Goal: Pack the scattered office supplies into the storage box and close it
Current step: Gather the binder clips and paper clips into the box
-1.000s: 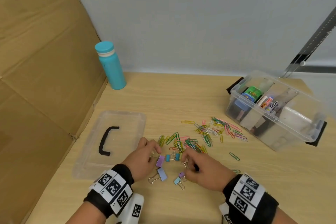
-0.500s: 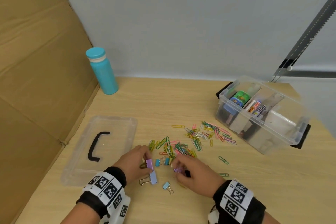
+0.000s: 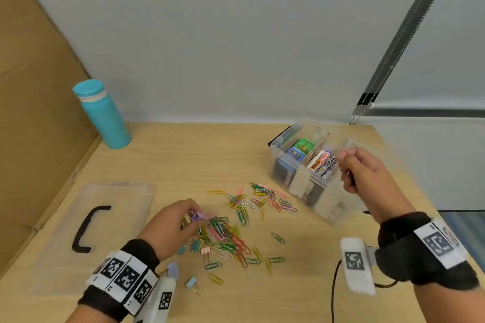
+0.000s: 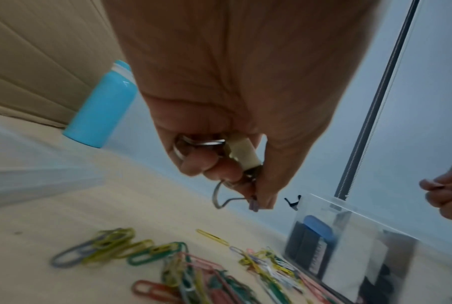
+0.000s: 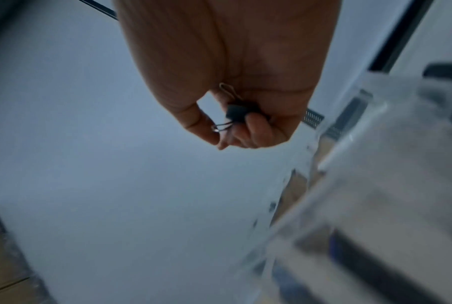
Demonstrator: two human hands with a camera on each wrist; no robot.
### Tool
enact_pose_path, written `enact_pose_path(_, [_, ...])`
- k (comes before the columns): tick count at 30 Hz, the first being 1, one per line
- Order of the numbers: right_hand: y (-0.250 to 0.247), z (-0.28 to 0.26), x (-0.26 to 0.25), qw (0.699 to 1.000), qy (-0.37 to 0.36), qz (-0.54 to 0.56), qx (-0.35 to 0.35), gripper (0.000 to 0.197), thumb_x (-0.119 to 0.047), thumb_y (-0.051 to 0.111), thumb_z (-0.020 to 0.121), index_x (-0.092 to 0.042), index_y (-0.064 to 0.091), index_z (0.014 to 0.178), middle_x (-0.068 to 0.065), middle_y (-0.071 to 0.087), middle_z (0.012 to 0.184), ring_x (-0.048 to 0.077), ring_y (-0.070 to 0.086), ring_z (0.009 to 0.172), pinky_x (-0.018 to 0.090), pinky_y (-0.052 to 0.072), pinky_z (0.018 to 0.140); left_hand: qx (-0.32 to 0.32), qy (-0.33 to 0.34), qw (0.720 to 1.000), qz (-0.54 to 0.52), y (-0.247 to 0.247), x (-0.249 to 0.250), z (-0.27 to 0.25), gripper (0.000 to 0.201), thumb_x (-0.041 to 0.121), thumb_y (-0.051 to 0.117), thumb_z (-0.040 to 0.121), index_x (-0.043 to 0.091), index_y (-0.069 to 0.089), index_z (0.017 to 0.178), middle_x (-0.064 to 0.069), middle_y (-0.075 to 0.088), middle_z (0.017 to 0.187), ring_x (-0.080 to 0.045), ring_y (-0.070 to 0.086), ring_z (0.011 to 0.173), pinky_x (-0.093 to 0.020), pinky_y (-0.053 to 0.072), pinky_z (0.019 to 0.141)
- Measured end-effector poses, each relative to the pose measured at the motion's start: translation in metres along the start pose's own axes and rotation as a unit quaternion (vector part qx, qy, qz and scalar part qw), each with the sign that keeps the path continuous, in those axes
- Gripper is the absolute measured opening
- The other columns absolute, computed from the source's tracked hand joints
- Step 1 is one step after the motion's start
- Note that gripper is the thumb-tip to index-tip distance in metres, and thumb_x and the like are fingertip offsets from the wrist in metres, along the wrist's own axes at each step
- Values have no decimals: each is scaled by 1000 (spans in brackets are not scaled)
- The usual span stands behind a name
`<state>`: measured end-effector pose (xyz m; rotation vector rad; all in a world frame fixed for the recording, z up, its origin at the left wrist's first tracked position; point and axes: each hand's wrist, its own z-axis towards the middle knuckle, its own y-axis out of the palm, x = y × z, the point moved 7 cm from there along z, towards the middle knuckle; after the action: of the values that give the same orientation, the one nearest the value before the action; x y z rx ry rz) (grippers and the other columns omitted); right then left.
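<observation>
A clear storage box (image 3: 301,173) stands open at the right of the table with several supplies inside. Coloured paper clips (image 3: 236,233) and small binder clips (image 3: 193,283) lie scattered mid-table. My left hand (image 3: 178,220) hovers over the pile and grips binder clips, a purple one (image 3: 199,216) and a cream one (image 4: 243,153) among them. My right hand (image 3: 359,170) is raised over the box's right part, its fingers curled round a dark binder clip (image 5: 236,113). The box's clear lid (image 3: 105,220) with a black handle lies flat at the left.
A teal bottle (image 3: 105,115) stands at the back left beside a cardboard panel (image 3: 34,123). The box's black latch (image 3: 280,136) faces the back. The table's right edge runs close behind the box.
My right hand left the clip pile and rose to the right over the box, carrying a binder clip. The left hand gathered binder clips and lifted slightly. The head view tilted up.
</observation>
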<state>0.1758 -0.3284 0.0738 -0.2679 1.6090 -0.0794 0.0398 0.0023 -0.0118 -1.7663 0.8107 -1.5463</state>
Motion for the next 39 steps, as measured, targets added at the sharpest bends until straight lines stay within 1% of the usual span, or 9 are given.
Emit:
enact_pose_path(5, [-54, 54, 0, 978, 12, -193, 72, 7, -20, 50, 93, -16, 53, 88, 14, 55, 97, 19, 51, 75, 34, 42, 72, -13, 19, 1000, -7, 19, 35, 8, 4, 31, 55, 92, 30, 57, 95, 16, 58, 92, -5, 50, 61, -15, 36, 58])
enact_pose_path(8, [-60, 72, 16, 956, 80, -282, 8, 37, -22, 45, 95, -5, 48, 127, 18, 51, 131, 31, 52, 115, 43, 41, 100, -23, 22, 999, -4, 31, 48, 9, 4, 32, 55, 92, 31, 57, 95, 20, 56, 91, -1, 51, 65, -13, 35, 58])
enact_pose_path(10, [-58, 70, 20, 940, 96, -324, -35, 45, -20, 39, 97, -7, 38, 140, 15, 44, 142, 31, 43, 128, 40, 33, 107, -28, 24, 999, 0, 37, 53, 9, 4, 32, 55, 92, 32, 57, 96, 22, 55, 91, 2, 51, 70, -12, 35, 60])
enact_pose_path(15, [-67, 52, 21, 926, 13, -377, 21, 46, -9, 34, 96, -5, 39, 141, 16, 41, 147, 30, 38, 134, 37, 30, 109, -31, 26, 999, -8, 49, 64, 7, 7, 29, 55, 91, 36, 56, 94, 21, 56, 95, 3, 55, 84, -10, 41, 66])
enact_pose_path(20, [-76, 30, 64, 899, -29, -427, 94, 54, -23, 35, 98, -3, 24, 147, 13, 21, 157, 26, 21, 144, 40, 21, 117, -22, 55, 998, -13, 50, 100, 10, 5, 29, 53, 92, 32, 54, 96, 18, 53, 96, -2, 53, 73, -16, 45, 67])
enact_pose_path(23, [-71, 22, 78, 925, -48, -364, 98, 56, -28, 30, 101, -8, 15, 151, 0, 5, 161, 17, 14, 146, 31, 16, 115, -15, 119, 993, 15, 47, 150, 26, 9, 32, 50, 93, 31, 54, 101, 15, 51, 100, 3, 46, 83, -15, 40, 75])
enact_pose_path(31, [-71, 23, 85, 942, -92, -303, 114, 55, -26, 28, 101, -10, 13, 151, -5, 1, 161, 7, 10, 145, 20, 10, 110, 29, 282, 936, 211, 75, 321, 127, 15, 20, 49, 93, 16, 57, 105, -7, 55, 110, -26, 49, 103, -39, 41, 89])
enact_pose_path(36, [-73, 23, 86, 942, -102, -298, 112, 54, -28, 27, 102, -14, 12, 152, -7, 2, 161, 10, 12, 145, 21, 10, 110, -92, 228, 923, 297, 125, 342, 188, 22, 20, 59, 85, 16, 60, 107, -9, 55, 110, -28, 54, 98, -40, 47, 86])
enact_pose_path(39, [-72, 22, 87, 945, -99, -293, 107, 55, -30, 26, 101, -19, 11, 153, -10, 1, 161, 12, 14, 145, 22, 11, 109, -208, 206, 894, 340, 167, 331, 219, 49, 26, 64, 80, 12, 54, 125, -8, 61, 113, -29, 63, 97, -43, 54, 82])
